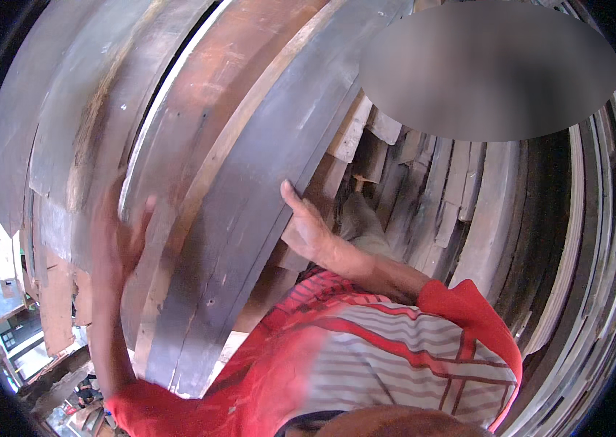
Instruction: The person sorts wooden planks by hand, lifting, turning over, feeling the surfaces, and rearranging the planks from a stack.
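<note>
A long, wide dark grey board slants from the upper middle down to the lower left in front of me. My right hand grips its right edge, thumb lying on the edge and the other fingers hidden beneath. My left hand is smeared by motion over a reddish-brown board left of the grey one. Its thumb stands apart from the stretched fingers, and nothing shows in it. Between the two boards runs a pale wooden edge. Whether the left hand touches the wood I cannot tell.
More large grey boards lean at the left. Stacked planks fill the right side, curving toward the rim. Shorter wood pieces lie beyond my right hand. Small clutter sits at the lower left. A blurred oval hides the upper right.
</note>
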`<state>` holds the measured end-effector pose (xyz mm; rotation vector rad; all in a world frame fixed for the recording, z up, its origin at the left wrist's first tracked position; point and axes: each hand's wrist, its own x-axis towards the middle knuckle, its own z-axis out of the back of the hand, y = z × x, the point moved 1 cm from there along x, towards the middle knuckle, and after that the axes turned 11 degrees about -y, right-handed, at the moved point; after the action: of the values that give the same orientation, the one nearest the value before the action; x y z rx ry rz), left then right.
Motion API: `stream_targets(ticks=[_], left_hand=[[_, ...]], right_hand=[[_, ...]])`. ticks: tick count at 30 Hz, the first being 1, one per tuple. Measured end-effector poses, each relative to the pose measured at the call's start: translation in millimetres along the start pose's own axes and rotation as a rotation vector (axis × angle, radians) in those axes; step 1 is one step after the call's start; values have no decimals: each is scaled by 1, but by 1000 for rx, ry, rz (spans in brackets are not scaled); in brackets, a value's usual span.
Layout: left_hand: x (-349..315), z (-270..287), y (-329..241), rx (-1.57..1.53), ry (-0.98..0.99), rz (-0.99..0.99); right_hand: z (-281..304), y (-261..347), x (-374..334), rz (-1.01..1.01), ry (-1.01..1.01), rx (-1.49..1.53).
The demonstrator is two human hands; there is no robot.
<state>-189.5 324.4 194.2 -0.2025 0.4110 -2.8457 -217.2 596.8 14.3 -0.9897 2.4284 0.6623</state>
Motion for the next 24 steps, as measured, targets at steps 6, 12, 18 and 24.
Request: stream_targets(ticks=[6, 12, 18, 24], left_hand=[[93, -111, -71, -344, 345, 304], [96, -143, -81, -731, 638, 182], [57, -107, -81, -500, 512, 59], [-27, -39, -54, -333, 274, -108]], right_hand=[[-3, 14, -31, -115, -11, -46], [13, 8, -42, -68, -24, -55], [55, 88, -38, -49, 180, -1517], [93, 185, -37, 486, -331, -902]])
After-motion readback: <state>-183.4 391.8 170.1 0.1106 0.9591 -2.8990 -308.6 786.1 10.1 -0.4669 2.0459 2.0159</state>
